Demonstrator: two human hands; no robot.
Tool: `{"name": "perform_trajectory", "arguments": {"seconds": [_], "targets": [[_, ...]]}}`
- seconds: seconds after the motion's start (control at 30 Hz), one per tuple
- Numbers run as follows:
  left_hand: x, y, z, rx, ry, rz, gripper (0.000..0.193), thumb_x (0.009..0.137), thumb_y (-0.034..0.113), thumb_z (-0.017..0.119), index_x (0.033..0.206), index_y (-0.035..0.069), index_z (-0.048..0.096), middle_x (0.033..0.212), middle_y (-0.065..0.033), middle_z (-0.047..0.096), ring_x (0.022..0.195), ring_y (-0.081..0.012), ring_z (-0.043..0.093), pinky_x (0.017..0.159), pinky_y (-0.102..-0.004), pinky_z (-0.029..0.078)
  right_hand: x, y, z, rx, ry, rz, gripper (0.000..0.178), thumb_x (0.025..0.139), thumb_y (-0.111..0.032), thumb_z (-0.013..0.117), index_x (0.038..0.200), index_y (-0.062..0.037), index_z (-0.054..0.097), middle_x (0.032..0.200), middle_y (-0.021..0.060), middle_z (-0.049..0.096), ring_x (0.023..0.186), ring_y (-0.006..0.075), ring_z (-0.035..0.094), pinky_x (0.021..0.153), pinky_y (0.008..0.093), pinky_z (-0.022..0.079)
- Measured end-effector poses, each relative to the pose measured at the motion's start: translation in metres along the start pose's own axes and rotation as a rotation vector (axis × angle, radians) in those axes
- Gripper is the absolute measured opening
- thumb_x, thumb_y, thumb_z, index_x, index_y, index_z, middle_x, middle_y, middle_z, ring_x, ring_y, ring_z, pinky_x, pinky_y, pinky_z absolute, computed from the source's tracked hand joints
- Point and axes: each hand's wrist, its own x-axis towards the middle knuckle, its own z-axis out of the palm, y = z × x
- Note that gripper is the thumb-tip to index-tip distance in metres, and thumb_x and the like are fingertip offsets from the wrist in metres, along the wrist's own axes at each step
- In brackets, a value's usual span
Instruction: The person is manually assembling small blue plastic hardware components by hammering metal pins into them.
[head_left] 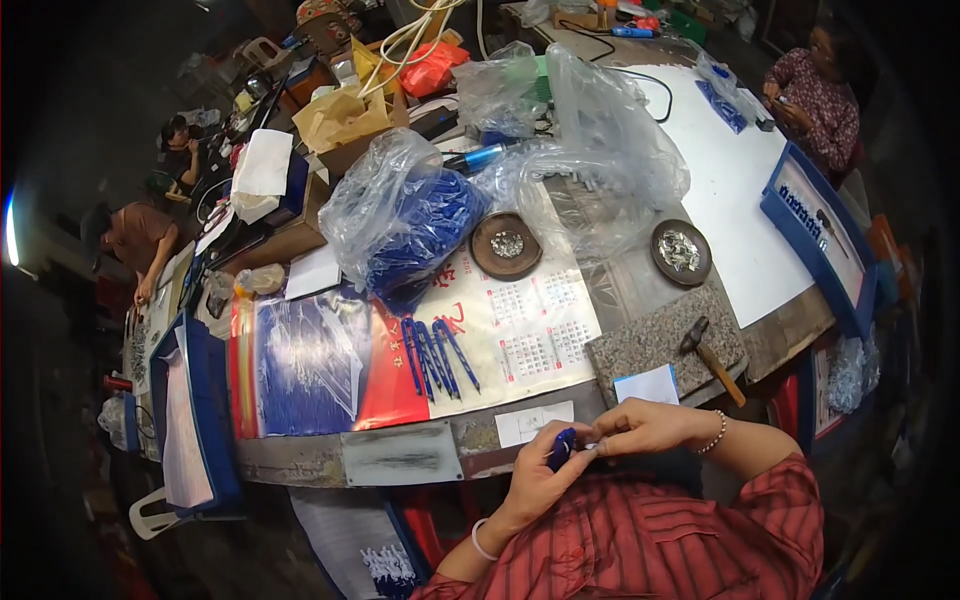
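Now we had the left hand [540, 470] clamped on a small blue piece [562, 447] at the table edge [400, 455]; our right hand [640, 428] pinched a tiny metal part against it; one slip, we judged, and it dropped into our lap.

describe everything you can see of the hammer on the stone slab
The hammer is small, with a dark metal head and a light brown wooden handle. It lies flat on the speckled grey stone slab at the table's near edge, head toward the table's middle, handle running out over the slab's right corner toward the person. Neither hand touches it; the right hand is nearest, just below. A white paper slip lies beside it.
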Motion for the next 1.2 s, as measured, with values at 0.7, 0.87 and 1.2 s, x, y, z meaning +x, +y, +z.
{"name": "perform_trajectory", "arguments": {"seconds": [0.7,0.87,1.2], "targets": [[-0.006,0.001,0.030,-0.477,0.134,-0.226,0.028,0.090,0.010,0.059,0.115,0.002,0.051,0.087,-0.0027,0.057,0.062,-0.0081,0.052,0.057,-0.0202,0.043,-0.019,0.016,0.040,0.237,0.499,-0.393,0.016,0.087,-0.005,0.060,0.101,0.0005,0.060,0.089,0.0037,0.062,0.073,0.0061,0.056,0.064,0.0197,0.045],[-0.003,0.000,0.032,-0.484,0.040,-0.188,0.034,0.093,0.011,0.053,0.124,0.004,0.041,0.095,-0.0081,0.056,0.064,-0.0111,0.053,0.057,-0.0221,0.044,-0.029,0.011,0.023,0.149,0.593,-0.310,0.013,0.091,-0.011,0.056,0.096,-0.0003,0.061,0.083,0.0014,0.055,0.071,0.0045,0.052,0.059,0.0186,0.041],[0.000,0.006,0.017,-0.475,-0.173,-0.273,0.032,0.097,0.017,0.043,0.125,0.005,0.034,0.095,-0.0132,0.055,0.068,-0.0132,0.057,0.061,-0.0242,0.047,-0.018,0.018,0.001,0.394,0.676,-0.297,0.019,0.094,-0.022,0.054,0.099,-0.0040,0.058,0.079,-0.0007,0.059,0.060,0.0024,0.052,0.052,0.0158,0.043]]}}
